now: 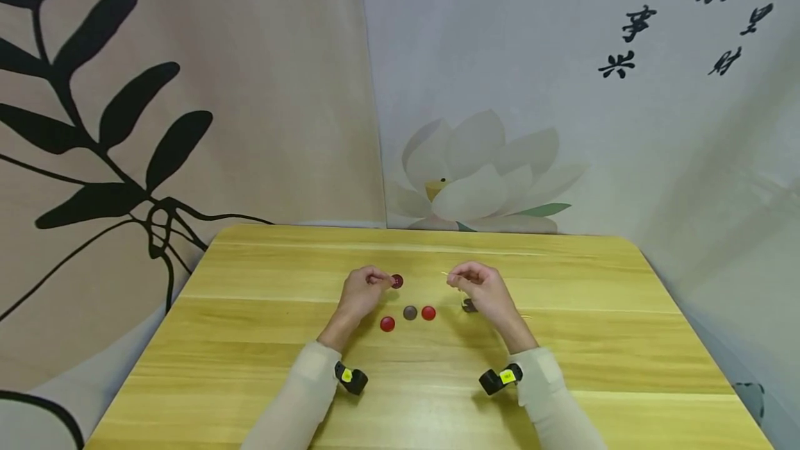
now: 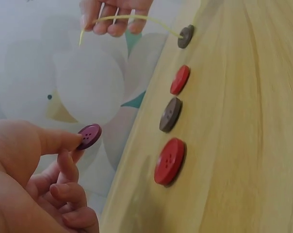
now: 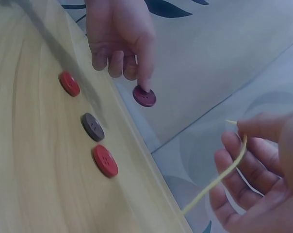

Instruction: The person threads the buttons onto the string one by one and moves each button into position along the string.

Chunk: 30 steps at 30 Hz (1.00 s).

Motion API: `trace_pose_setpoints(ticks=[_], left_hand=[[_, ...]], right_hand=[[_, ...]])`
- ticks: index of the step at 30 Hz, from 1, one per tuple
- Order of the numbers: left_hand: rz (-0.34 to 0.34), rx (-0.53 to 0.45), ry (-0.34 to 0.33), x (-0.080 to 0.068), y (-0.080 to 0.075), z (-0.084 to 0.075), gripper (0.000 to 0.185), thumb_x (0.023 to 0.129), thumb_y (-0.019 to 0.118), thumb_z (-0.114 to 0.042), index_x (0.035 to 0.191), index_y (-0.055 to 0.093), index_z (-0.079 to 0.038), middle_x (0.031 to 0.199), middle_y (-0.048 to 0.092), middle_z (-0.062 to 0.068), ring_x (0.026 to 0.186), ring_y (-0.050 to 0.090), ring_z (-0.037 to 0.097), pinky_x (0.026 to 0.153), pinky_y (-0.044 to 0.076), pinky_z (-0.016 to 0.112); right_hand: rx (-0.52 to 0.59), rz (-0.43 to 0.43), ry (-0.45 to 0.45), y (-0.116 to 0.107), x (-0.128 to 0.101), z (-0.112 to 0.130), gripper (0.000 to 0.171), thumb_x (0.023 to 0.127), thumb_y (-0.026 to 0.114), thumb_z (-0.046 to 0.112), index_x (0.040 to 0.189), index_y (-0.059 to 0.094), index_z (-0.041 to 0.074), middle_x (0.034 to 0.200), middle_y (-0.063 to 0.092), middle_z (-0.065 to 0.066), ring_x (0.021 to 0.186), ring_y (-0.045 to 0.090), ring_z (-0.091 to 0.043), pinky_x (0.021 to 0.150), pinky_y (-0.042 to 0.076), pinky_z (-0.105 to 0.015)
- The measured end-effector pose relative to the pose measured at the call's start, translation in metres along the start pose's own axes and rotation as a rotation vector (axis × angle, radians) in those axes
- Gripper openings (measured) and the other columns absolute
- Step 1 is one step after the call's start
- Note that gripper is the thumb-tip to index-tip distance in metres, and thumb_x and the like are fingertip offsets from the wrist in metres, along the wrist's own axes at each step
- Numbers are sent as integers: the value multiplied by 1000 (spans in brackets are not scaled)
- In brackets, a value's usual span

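Black brush-written characters (image 1: 687,12) on the grey backdrop at upper right, too stylised to read with certainty; no brand or label legible elsewhere, only small yellow tags on the wrist cameras (image 1: 507,376).

From the head view: both hands raised over the middle of the desk (image 1: 250,367), roughly midway between its near and far edges, with three loose buttons on the wood between them. Yellow cord barely visible there, only a thin tip beside the right hand (image 1: 484,290).

From the left wrist view: purple button (image 2: 89,136) with four holes, pinched by its edge between thumb and forefinger of the left hand (image 2: 35,179), remaining fingers (image 2: 69,191) curled into the palm. Also plain here and hidden from the head view: a grey button (image 2: 186,36) already strung on the yellow cord (image 2: 132,18), lying on the desk just below the right hand. In a row along the wood: red button (image 2: 180,79), brown button (image 2: 170,114), second red button (image 2: 169,161), all apart from each other.

From the right wrist view: cord end pinched between right thumb and forefinger, free tip poking out, other fingers (image 3: 243,160) loosely bent and half open under the strand. Purple button held in the air, well apart from the cord tip.
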<state>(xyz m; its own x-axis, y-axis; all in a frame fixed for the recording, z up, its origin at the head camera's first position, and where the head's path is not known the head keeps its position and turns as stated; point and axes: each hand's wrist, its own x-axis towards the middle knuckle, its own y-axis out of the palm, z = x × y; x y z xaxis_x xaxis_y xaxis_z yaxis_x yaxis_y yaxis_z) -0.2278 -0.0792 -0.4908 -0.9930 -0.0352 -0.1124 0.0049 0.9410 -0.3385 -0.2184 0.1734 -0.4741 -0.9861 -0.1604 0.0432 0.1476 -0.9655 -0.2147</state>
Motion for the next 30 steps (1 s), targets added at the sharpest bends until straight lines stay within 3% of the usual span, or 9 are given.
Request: trace_pose_setpoints(ticks=[5, 14, 22, 30], left_hand=[[-9, -25, 12, -3, 3, -5, 7, 91, 68, -14, 89, 71, -8, 79, 59, 3, 68, 49, 16, 60, 40, 27], [-4, -59, 6, -6, 5, -9, 8, 91, 69, -16, 90, 69, -8, 79, 57, 2, 66, 47, 15, 57, 38, 25], [3, -78, -1, -8, 6, -12, 9, 92, 70, -17, 91, 69, -8, 76, 56, 1, 65, 46, 14, 56, 37, 25], [18, -110, -7, -11, 10, -17, 11, 92, 70, -19, 92, 68, -8, 73, 50, -1, 62, 44, 14, 55, 36, 24]], right_hand=[[9, -3, 4, 4, 0, 3, 14, 97, 64, 12, 102, 68, 0, 98, 69, -11, 94, 63, -23, 92, 50, -42], [62, 6, 1, 8, 0, 9, 12, 96, 62, 9, 100, 67, -2, 95, 68, -11, 103, 57, -47, 97, 45, -56], [75, 5, -6, 12, -2, 8, 9, 96, 61, 7, 98, 67, -1, 95, 67, -11, 104, 55, -51, 95, 46, -56], [32, 19, -34, 14, -1, 7, 9, 97, 61, 8, 98, 67, 1, 95, 68, -12, 101, 59, -46, 94, 47, -55]])
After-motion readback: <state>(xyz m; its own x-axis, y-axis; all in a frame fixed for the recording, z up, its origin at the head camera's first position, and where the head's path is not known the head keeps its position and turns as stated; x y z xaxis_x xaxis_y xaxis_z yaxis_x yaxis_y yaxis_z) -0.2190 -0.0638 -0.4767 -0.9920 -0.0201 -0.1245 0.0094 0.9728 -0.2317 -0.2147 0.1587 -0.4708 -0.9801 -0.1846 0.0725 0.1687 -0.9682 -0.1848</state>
